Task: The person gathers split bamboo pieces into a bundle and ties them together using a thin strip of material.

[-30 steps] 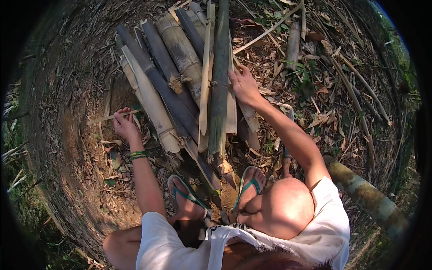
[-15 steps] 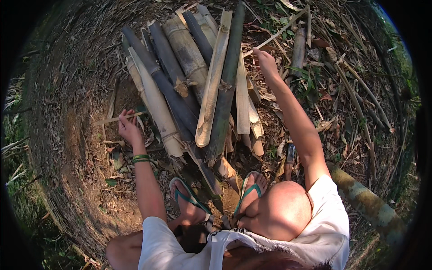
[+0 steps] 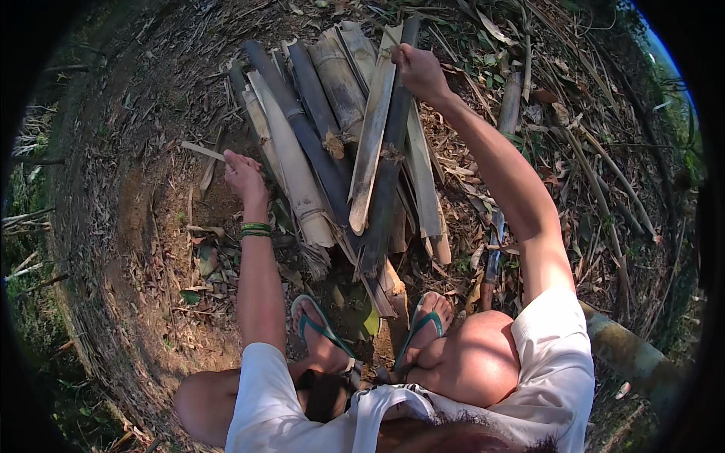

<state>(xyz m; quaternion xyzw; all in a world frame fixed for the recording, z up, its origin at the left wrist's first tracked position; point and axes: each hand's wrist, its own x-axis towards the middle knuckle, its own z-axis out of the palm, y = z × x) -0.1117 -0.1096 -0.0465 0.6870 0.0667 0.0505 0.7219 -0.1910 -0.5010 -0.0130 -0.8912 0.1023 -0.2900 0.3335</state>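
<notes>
A pile of split bamboo pieces [image 3: 306, 208], some dark and some pale, lies lengthwise in front of my feet. Left of it, my left hand [image 3: 245, 178] is closed on a thin pale bamboo strip [image 3: 202, 151], whose free end points outward. My right hand [image 3: 423, 74] is closed above the far end of the pile, gripping a narrow strip [image 3: 390, 34] that shows just past the fingers. Whether both hands hold ends of one strip under the pile cannot be seen. A long half-round bamboo piece [image 3: 371, 143] rests on top.
A long blade with a brown handle [image 3: 488, 291] lies right of the pile, near my right knee. Farther right are a bamboo length [image 3: 510, 106] and a thick mottled pole [image 3: 623, 343]. Dry leaves and sticks cover the ground around my sandalled feet [image 3: 321, 332].
My right hand has moved leftward and farther away, over the pile's far end, bringing its strip along. My left hand has shifted slightly right and away. Both still grip their strips.
</notes>
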